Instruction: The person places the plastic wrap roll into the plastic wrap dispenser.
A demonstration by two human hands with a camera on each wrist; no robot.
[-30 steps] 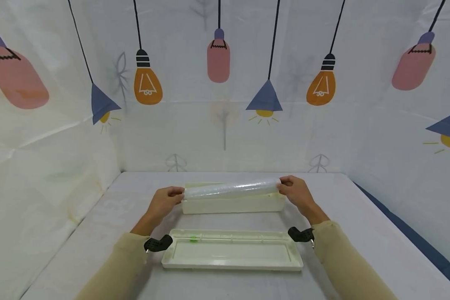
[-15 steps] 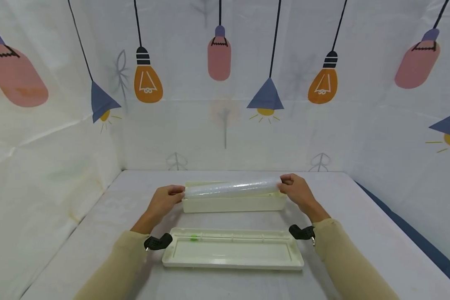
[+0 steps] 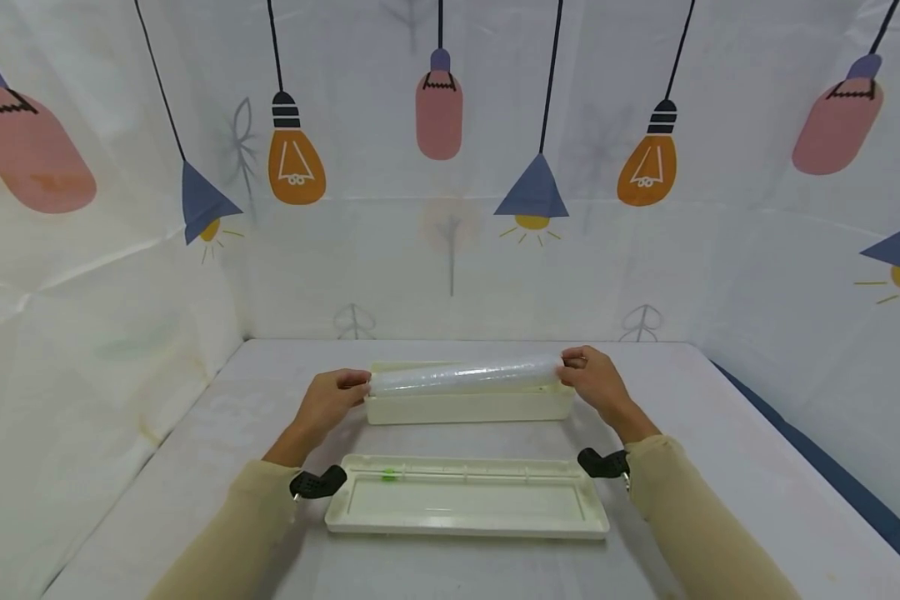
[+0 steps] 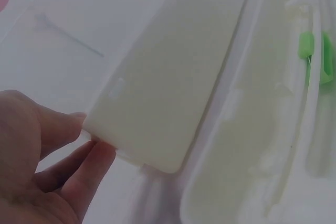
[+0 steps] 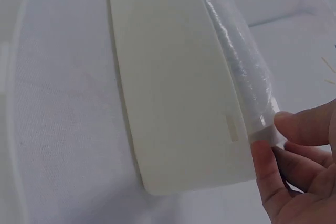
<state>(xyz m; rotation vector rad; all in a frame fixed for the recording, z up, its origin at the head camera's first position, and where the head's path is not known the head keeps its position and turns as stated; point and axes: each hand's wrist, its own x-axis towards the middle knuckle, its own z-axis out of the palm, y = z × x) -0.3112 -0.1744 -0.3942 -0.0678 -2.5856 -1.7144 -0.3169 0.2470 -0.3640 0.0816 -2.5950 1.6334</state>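
A clear roll of cling film (image 3: 465,377) lies tilted in a long off-white box (image 3: 468,408), its right end raised above the rim. My right hand (image 3: 598,385) pinches that raised end between thumb and fingers. In the right wrist view, a fingertip of the right hand (image 5: 304,166) also sits against the box corner. At the other end, my left hand (image 3: 328,407) has thumb and fingertips bent at the roll's lower end and the box's end wall. The left wrist view shows the left hand (image 4: 58,156) at the box (image 4: 163,93), with the roll hidden behind the wall.
Nearer to me lies the off-white lid (image 3: 465,508), inner side up, with a rail and a small green slider (image 3: 388,475). A white cloth covers the table (image 3: 217,467). A lamp-printed curtain (image 3: 450,250) stands behind and at the sides.
Both hands and the tilted roll hold nearly the same place. The whole view has shifted very slightly.
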